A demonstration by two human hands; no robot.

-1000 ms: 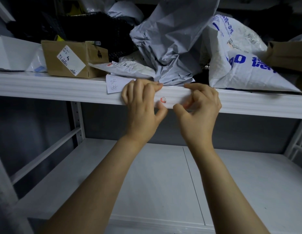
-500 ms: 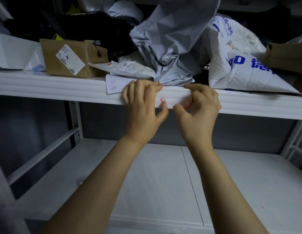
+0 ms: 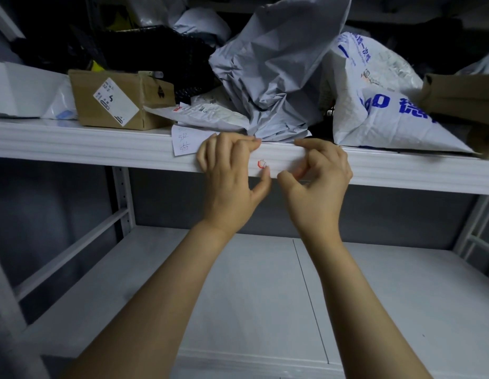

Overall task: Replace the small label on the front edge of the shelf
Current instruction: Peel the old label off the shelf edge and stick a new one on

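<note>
**Caught between two thumbs**

Look first to the left hand, curled over the shelf edge, thumb tip touching the label (small, red-marked); just right of it, the right hand, likewise curled; cannot tell whether either pinches anything; nearer by the left.

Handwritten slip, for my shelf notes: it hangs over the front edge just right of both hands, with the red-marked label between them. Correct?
Wrong side. The head view shows the handwritten slip hanging just left of the left hand; the red-marked label does lie between it and the right hand.
</note>
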